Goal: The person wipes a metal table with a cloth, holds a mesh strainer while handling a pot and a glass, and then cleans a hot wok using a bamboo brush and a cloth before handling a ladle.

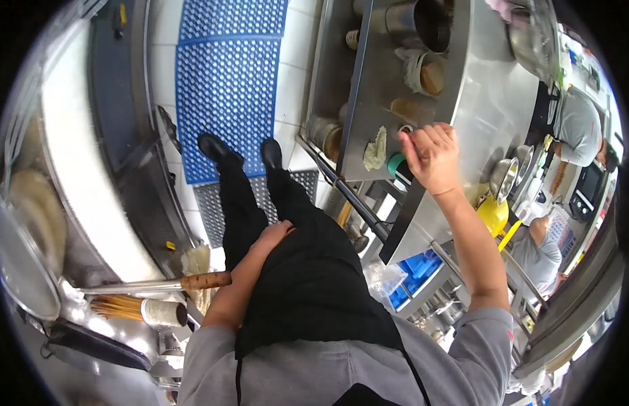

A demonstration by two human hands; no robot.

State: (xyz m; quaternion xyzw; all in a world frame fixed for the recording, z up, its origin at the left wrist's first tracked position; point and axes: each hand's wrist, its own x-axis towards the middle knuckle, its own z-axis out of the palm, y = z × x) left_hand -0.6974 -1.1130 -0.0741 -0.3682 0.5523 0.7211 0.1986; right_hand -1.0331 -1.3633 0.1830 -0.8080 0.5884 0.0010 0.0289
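My right hand (433,161) is above the steel shelf, its fingers curled and its thumb stretched out. Beside the thumb shows the small round top of a container (406,128); whether I grip it or anything else is hidden. Close below the hand is a green-rimmed container (397,165), partly covered. A crumpled pale cloth (376,149) lies left of it on the shelf. My left hand (274,233) rests low against my black apron (314,284). Its fingertips are hidden, so I cannot tell how they are held.
A steel counter (490,101) runs along my right, holding metal bowls (504,178) and a yellow bowl (492,215). Tubs (423,73) and a large pot (423,26) stand on the shelf. A wooden-handled tool (205,280) juts out at left. Blue mats (226,95) cover the floor. Two people are at right.
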